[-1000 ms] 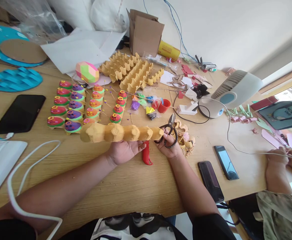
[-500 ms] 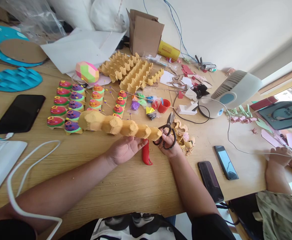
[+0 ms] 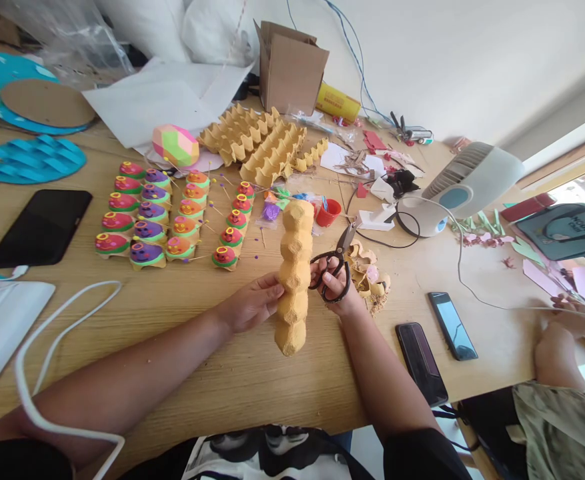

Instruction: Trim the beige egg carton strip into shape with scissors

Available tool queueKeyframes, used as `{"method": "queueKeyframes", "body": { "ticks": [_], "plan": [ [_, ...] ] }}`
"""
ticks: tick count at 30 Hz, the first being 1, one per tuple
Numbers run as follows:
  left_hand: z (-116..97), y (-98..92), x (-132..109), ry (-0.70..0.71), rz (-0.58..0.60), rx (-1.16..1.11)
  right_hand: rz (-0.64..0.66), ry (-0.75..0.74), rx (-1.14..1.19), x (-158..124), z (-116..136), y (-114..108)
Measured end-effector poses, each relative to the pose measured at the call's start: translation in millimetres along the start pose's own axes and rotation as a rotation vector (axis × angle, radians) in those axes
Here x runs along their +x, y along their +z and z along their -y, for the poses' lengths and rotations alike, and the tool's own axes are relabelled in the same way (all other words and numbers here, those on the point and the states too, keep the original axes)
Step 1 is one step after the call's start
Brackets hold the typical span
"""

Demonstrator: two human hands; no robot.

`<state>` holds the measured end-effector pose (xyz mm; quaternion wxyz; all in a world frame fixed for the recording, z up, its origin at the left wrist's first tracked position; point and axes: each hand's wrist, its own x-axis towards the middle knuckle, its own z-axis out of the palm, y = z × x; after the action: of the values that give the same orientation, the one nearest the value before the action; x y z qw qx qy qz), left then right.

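A yellow egg-carton strip with a row of bumps stands lengthwise in front of me above the table. My left hand is closed on its left edge, thumb in front. In my right hand are black-handled scissors, fingers through the loops and blades pointing up and away. The right fingertips come close to the strip's right edge; whether they touch it I cannot tell. Beyond my left hand sit painted egg-carton strips, one red and green, one orange, one purple. Cut carton scraps lie beside the scissors.
Uncut egg cartons lie at the back near a cardboard box. A red cup and a white fan stand farther right. Phones lie right of my arm. Another person's hands rest at the right edge.
The egg-carton strip has turned from lying crosswise to pointing away from me. It uncovers the painted strips and hides the red object on the table. My left hand has shifted its hold.
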<state>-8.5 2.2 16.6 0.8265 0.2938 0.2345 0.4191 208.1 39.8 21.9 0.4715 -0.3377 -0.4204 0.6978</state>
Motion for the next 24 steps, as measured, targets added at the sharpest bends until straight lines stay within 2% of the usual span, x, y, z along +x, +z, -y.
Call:
{"method": "queueKeyframes", "body": {
  "ticks": [5,10,14,19,24],
  "plan": [
    [6.7,-2.4,2.5,0.014,-0.021,0.086,0.000,0.003,0.046,-3.6,0.5,5.3],
    [4.8,-1.4,0.7,0.071,-0.025,0.225,0.005,0.030,0.070,-3.1,-2.0,3.1],
    [3.7,0.8,0.3,0.041,0.001,0.183,0.011,0.055,0.114,-2.9,-1.9,1.4],
    [4.4,3.0,2.5,0.054,-0.090,0.147,0.047,0.073,0.139,-2.5,-2.2,0.8],
    [4.4,4.1,1.1,0.035,-0.098,0.142,0.070,0.079,0.125,-2.9,-5.4,-1.2]
  ]
}}
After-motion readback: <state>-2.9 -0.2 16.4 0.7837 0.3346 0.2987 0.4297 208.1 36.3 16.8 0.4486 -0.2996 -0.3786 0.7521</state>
